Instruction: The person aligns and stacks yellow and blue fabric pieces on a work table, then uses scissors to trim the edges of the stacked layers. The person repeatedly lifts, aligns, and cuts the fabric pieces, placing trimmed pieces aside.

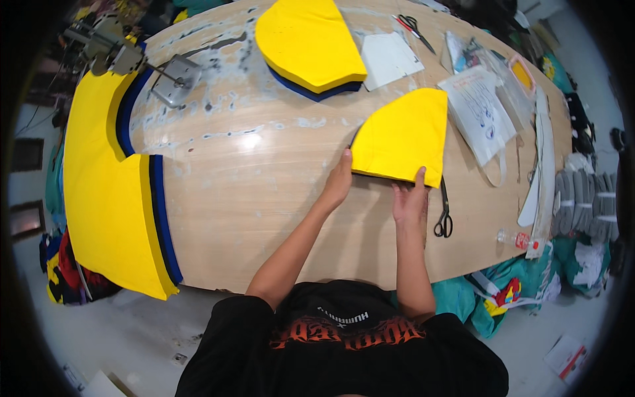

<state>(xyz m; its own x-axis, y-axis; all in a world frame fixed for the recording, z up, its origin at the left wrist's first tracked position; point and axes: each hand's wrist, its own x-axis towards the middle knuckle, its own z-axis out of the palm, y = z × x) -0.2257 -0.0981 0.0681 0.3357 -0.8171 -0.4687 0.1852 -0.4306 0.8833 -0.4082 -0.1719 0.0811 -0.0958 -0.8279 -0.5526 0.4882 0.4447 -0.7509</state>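
Observation:
A stack of yellow cut fabric pieces (405,135), shaped like a quarter round, lies on the wooden table (264,198) in front of me. My left hand (338,182) grips its near left corner. My right hand (410,198) presses on the stack's near edge, fingers apart, thumb on the yellow cloth. Black scissors (443,212) lie just right of my right hand, half under the stack's corner.
A second yellow and blue stack (307,46) lies at the far edge, a large yellow and blue stack (109,192) on the left. A cloth cutting machine (126,56) stands far left. White paper (390,59), red-handled scissors (413,26), plastic bags (483,112) and grey bundles (585,202) fill the right.

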